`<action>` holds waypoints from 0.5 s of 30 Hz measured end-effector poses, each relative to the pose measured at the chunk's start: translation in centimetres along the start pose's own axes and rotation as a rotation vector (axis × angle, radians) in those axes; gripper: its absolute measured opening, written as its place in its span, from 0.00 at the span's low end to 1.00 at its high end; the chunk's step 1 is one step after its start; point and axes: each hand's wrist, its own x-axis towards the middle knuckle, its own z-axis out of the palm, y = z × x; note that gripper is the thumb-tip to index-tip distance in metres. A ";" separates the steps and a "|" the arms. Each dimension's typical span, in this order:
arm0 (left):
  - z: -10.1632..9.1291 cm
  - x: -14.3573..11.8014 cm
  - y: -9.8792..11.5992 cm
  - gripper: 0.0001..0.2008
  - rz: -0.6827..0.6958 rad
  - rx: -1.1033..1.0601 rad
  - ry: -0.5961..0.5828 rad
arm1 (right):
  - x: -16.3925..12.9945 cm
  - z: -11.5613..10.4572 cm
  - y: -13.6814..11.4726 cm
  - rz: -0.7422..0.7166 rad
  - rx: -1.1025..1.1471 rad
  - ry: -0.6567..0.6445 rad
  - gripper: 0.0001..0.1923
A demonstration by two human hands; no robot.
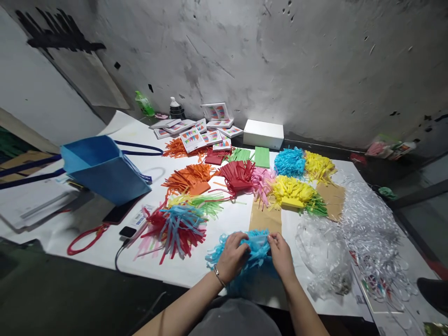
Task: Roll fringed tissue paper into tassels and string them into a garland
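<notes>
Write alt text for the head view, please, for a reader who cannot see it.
Left hand and right hand hold blue fringe at the near edge of a white table. Beyond lie orange fringe, red fringe and yellow fringe, with a blue bag at left.

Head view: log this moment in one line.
left hand: holding blue fringe | right hand: holding same fringe's right end | beyond: brown paper | right: clear plastic

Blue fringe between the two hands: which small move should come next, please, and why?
Perhaps the left hand should gently smooth the blue fringe: both hands are on it, and its strips look jumbled, spilling out beyond the left hand.
</notes>
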 end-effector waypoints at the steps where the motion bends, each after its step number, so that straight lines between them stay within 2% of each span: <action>1: -0.3 -0.1 0.0 0.08 0.023 0.022 0.014 | 0.0 -0.3 0.3 0.015 0.029 0.057 0.18; 3: -1.4 -0.2 0.0 0.09 0.054 0.004 0.005 | 0.0 -1.2 1.4 0.055 0.084 0.197 0.19; 5: -2.8 -0.4 -0.2 0.12 0.028 -0.053 -0.018 | 0.0 -2.3 3.1 0.102 0.156 0.345 0.20; 9: -6.6 -0.5 -1.0 0.10 -0.233 -0.192 0.030 | 0.2 -4.8 7.2 0.193 0.362 0.575 0.23; 11: -8.9 0.0 -1.8 0.07 -0.334 -0.280 0.089 | 0.4 -6.0 9.1 0.220 0.415 0.649 0.24; 13: -11.2 0.8 -3.1 0.04 -0.375 -0.367 0.175 | 0.5 -7.4 10.8 0.255 0.427 0.715 0.24; 15: -13.5 2.0 -4.7 0.06 -0.411 -0.439 0.296 | 0.4 -9.0 12.1 0.296 0.353 0.777 0.21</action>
